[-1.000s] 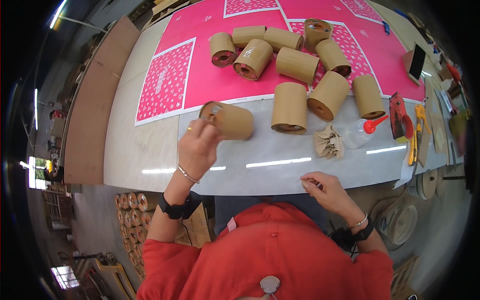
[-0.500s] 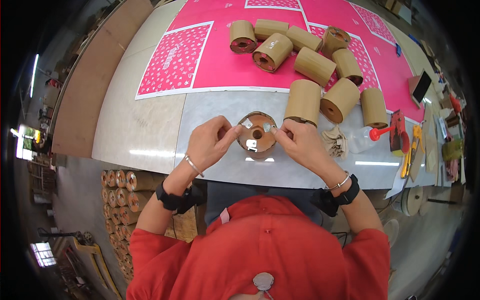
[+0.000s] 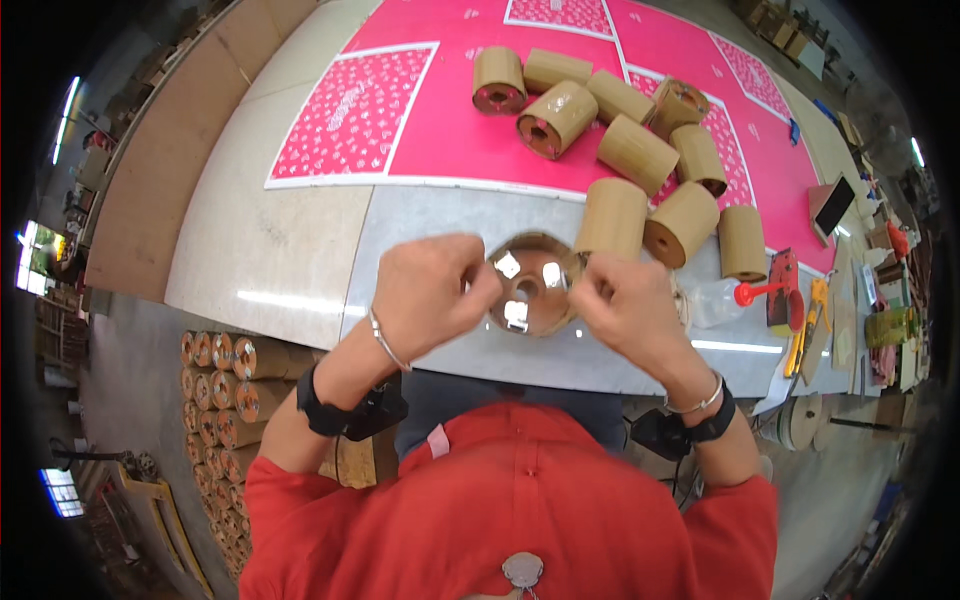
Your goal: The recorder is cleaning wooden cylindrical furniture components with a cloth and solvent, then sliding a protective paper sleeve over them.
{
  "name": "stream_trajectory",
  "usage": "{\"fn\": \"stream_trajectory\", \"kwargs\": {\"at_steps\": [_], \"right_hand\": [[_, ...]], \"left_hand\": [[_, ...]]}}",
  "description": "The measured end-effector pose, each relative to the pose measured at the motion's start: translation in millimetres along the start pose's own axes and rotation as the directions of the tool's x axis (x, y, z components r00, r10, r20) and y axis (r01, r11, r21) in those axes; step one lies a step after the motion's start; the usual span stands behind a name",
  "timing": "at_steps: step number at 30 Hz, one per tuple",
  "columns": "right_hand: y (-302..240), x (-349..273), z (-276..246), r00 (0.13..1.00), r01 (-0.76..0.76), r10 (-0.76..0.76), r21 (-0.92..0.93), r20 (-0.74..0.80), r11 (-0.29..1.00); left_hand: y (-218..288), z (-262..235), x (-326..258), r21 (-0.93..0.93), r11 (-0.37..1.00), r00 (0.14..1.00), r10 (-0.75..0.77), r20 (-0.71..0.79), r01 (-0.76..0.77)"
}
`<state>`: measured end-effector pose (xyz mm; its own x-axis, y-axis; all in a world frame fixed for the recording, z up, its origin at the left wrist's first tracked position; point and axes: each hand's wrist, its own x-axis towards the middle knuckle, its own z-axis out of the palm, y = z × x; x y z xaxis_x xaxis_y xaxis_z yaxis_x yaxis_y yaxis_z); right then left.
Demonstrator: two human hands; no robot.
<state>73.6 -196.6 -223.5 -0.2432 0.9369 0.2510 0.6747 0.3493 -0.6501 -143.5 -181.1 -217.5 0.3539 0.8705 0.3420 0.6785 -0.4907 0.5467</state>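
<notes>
Impossible to read any words or numbers, with just blurred white lettering-like marks [image 3: 348, 109] visible on the bright pink, white-bordered rectangular panel [image 3: 355, 140] patterned with small white hearts, in the upper left of the frame.

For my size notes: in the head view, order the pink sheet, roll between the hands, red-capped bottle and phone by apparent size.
Largest to smallest:
1. Pink sheet
2. Roll
3. Red-capped bottle and phone, too alike to rank
</notes>
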Motion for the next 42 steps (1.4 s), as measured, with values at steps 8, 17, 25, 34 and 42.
{"fn": "stream_trajectory", "kwargs": {"at_steps": [8, 17, 25, 34, 42], "right_hand": [[-7.3, 11.3, -6.4, 0.995, 0.088, -0.085, -0.065, 0.047, 0.994], [-17.1, -1.8, -20.1, 0.998, 0.024, -0.029, 0.083, 0.052, 0.996], [-22.0, 12.8, -29.4, 0.997, 0.071, -0.072, 0.026, 0.008, 0.997], [-19.6, 25.5, -34.3, 0.996, 0.076, -0.074, 0.029, -0.050, 0.997], [-7.6, 83.7, -60.1, 0.979, 0.030, -0.050, -0.105, -0.196, 0.994]], "left_hand": [[-0.9, -2.7, 9.6, 0.075, 0.993, 0.996, 0.094, 0.005, -0.095], [13.1, -15.3, 0.6, 0.028, 0.998, 0.997, 0.054, -0.054, -0.052], [16.4, -14.8, 7.8, 0.115, 0.980, 0.981, 0.173, -0.084, -0.162], [17.3, -15.9, 21.3, -0.030, 0.991, 0.982, 0.128, -0.136, -0.133], [-5.8, -17.1, 12.2, -0.505, 0.859, 0.989, -0.132, -0.068, 0.080]]}}
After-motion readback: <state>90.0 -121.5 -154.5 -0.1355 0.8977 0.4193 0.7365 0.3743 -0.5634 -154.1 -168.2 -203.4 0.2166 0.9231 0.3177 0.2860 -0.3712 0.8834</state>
